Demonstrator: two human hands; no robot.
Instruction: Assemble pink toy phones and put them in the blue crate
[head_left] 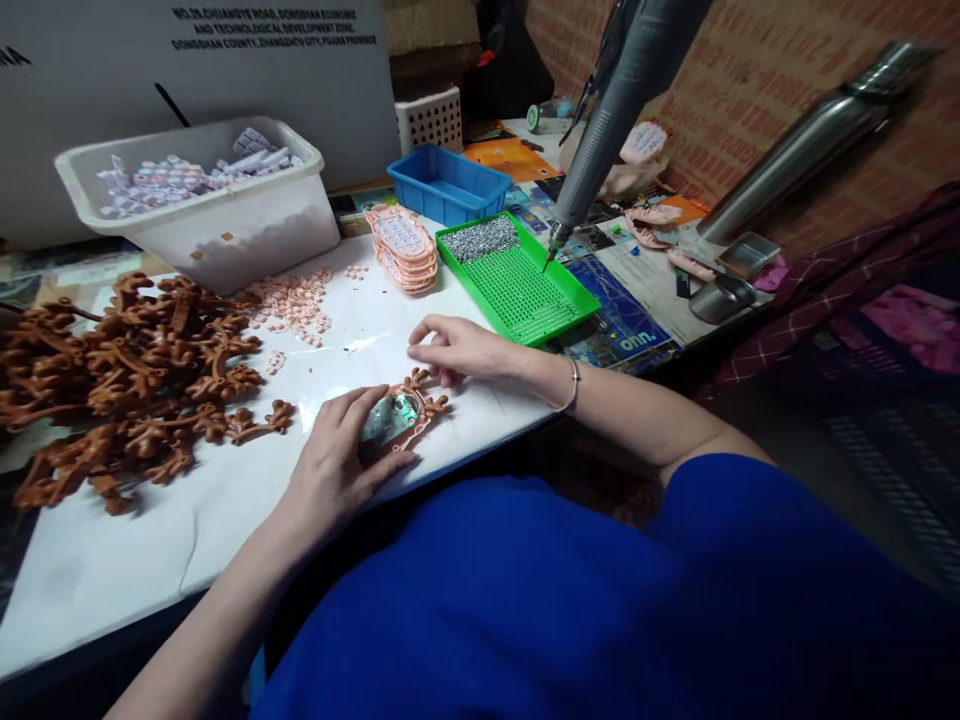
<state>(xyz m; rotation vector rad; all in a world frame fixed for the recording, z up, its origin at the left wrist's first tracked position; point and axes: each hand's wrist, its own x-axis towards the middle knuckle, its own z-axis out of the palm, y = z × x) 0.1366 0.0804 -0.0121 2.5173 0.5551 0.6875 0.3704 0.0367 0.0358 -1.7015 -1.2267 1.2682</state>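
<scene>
My left hand [341, 455] grips a small part with a brown antler-shaped frame and a shiny greenish centre [405, 412], pressed flat on the white paper-covered table [150, 540]. My right hand [457, 350] rests on the table just beyond that part, fingers slightly curled, fingertips near the antler tips; it holds nothing that I can see. A silver bracelet sits on my right wrist. A big pile of brown antler pieces [127, 375] lies to the left of my left hand.
A hanging grey electric screwdriver [607, 110] points down over a green tray [517, 285] with screws. A stack of pink keypad shells [405, 250], small pink buttons [296, 300], a white bin [202, 200] of parts and a blue bin [446, 185] stand behind.
</scene>
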